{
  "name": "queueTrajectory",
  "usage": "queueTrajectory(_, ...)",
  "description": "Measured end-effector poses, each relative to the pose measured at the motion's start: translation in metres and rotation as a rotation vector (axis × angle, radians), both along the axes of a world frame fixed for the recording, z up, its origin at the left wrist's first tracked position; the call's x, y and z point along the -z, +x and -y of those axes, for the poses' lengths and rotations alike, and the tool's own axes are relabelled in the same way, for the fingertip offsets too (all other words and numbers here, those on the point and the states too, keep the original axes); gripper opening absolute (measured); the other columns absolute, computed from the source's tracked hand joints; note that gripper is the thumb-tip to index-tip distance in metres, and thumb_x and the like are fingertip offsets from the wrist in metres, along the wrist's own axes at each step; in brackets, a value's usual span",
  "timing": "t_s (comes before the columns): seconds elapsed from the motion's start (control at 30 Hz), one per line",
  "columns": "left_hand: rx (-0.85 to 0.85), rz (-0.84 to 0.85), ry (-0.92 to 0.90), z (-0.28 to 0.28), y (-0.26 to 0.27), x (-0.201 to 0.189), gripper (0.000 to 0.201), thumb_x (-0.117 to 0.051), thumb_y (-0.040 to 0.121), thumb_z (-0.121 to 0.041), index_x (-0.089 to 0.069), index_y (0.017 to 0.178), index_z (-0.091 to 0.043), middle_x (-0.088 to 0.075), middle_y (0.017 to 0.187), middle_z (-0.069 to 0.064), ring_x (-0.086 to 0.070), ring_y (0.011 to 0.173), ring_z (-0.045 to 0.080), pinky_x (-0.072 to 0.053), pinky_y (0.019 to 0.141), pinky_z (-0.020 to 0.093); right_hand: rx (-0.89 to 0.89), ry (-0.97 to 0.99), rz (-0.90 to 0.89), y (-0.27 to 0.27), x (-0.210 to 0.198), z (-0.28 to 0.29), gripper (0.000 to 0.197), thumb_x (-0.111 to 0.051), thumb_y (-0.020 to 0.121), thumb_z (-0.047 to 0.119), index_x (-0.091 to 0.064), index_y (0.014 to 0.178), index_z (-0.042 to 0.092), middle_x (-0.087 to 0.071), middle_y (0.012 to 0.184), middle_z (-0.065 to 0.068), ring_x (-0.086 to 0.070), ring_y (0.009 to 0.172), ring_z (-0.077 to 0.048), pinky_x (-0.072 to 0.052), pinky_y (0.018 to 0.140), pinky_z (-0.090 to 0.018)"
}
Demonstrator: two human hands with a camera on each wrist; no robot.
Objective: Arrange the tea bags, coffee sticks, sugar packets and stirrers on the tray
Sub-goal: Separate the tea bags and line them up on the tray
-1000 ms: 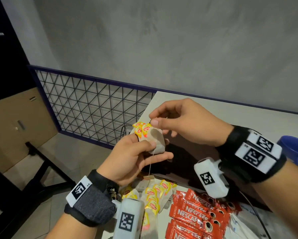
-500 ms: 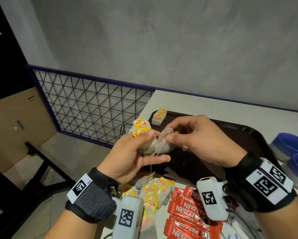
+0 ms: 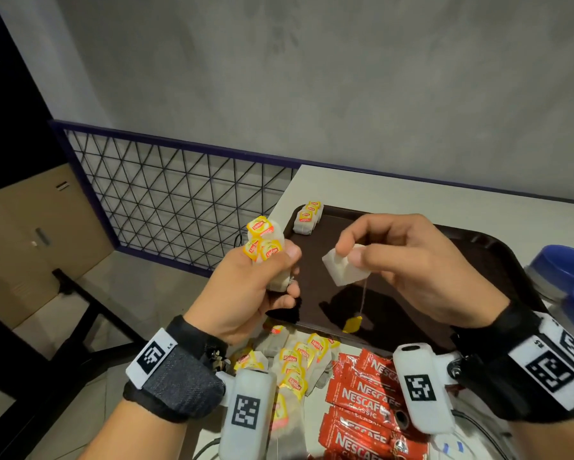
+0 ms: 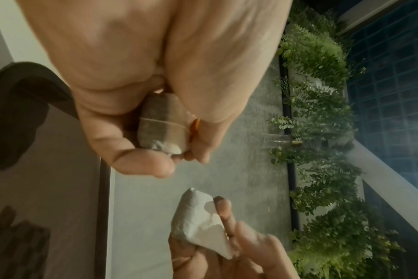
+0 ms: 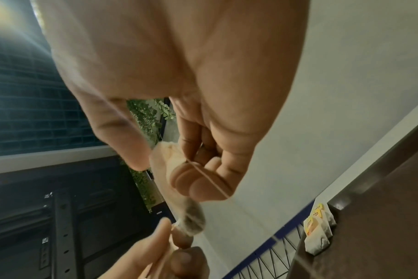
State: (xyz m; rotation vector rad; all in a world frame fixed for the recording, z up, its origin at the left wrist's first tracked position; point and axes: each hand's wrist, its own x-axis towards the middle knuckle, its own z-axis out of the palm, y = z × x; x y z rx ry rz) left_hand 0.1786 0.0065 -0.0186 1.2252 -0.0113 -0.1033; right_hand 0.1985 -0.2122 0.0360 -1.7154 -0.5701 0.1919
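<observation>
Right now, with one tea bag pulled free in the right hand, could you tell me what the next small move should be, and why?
Probably lower the right hand and lay its single tea bag beside the tea bags stacked in the tray's far corner. The bag is clear of the bunch held in the left hand, its tag dangles over the brown tray, and that stack is the row begun.

"Lipton" is showing on the yellow tags point(image 3: 260, 239) of the tea bags gripped in the left hand point(image 3: 245, 293); "NESCAFE CLASSIC" is reading across the red coffee sticks point(image 3: 362, 400); "LS" and "RS" are marking the left wristband point(image 3: 156, 355) and the right wristband point(image 3: 544, 363).
</observation>
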Motion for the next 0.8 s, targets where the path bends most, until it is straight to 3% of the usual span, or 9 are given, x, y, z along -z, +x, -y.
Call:
queueTrajectory(0.1,0.032,0.068,0.070,0.001,-0.002,0.002,0.012,-0.077,0.081,-0.026,-0.070,0.084,-0.016,-0.054,0.071,0.005,-0.053,0.054,0.020,-0.043,0.047,0.028,0.083,-0.228,0.099,-0.003,-0.001,-0.001,0.020,-0.072,0.077,0.009,-0.076,0.091,0.022,-0.072,0.086,0.002,-0.066,0.075,-0.011,-0.054,0.068,-0.026)
queueTrajectory(0.2,0.054,0.110,0.141,0.001,-0.004,0.003,0.017,-0.078,0.080,-0.026,-0.076,0.092,-0.014,-0.059,0.069,0.002,-0.052,0.052,0.019,-0.042,0.046,0.026,0.061,-0.283,0.131,-0.008,-0.006,-0.003,0.039,-0.075,0.083,-0.001,-0.072,0.106,0.030,-0.073,0.084,0.002,-0.065,0.071,-0.013,-0.055,0.072,-0.027)
queueTrajectory(0.3,0.074,0.122,0.168,0.001,-0.004,0.004,0.024,-0.078,0.078,-0.022,-0.079,0.101,-0.015,-0.066,0.071,0.003,-0.051,0.050,0.018,-0.041,0.044,0.025,0.027,-0.329,0.159,-0.013,-0.011,-0.005,0.049,-0.075,0.085,0.001,-0.065,0.118,0.036,-0.076,0.088,0.002,-0.068,0.076,-0.023,-0.059,0.077,-0.040)
queueTrajectory(0.4,0.107,0.138,0.205,0.002,-0.007,0.003,0.017,-0.079,0.077,-0.021,-0.080,0.093,-0.014,-0.069,0.072,0.009,-0.052,0.050,0.019,-0.042,0.043,0.024,0.027,-0.377,0.191,-0.016,-0.013,-0.008,0.053,-0.076,0.085,0.002,-0.062,0.121,0.039,-0.076,0.090,0.004,-0.068,0.077,-0.023,-0.059,0.076,-0.047)
queueTrajectory(0.5,0.115,0.167,0.236,0.001,-0.006,0.003,0.010,-0.081,0.080,-0.025,-0.079,0.084,-0.017,-0.068,0.072,0.010,-0.053,0.053,0.022,-0.042,0.045,0.026,0.041,-0.385,0.194,-0.016,-0.012,-0.008,0.054,-0.077,0.084,0.002,-0.062,0.120,0.040,-0.075,0.090,0.004,-0.067,0.076,-0.022,-0.059,0.075,-0.045)
queueTrajectory(0.63,0.127,0.222,0.256,-0.001,-0.006,0.003,0.021,-0.085,0.080,-0.029,-0.080,0.091,-0.012,-0.070,0.077,0.012,-0.053,0.054,0.022,-0.042,0.046,0.027,0.044,-0.357,0.162,-0.017,-0.010,-0.007,0.055,-0.081,0.081,0.002,-0.064,0.119,0.038,-0.074,0.089,0.001,-0.069,0.075,-0.021,-0.062,0.074,-0.044)
queueTrajectory(0.8,0.093,0.224,0.289,0.001,-0.005,0.005,0.013,-0.081,0.078,-0.020,-0.080,0.087,-0.011,-0.067,0.070,0.013,-0.053,0.052,0.021,-0.043,0.045,0.027,0.019,-0.328,0.143,-0.015,-0.003,-0.008,0.057,-0.086,0.079,0.004,-0.064,0.118,0.038,-0.073,0.089,0.000,-0.069,0.072,-0.014,-0.061,0.072,-0.034)
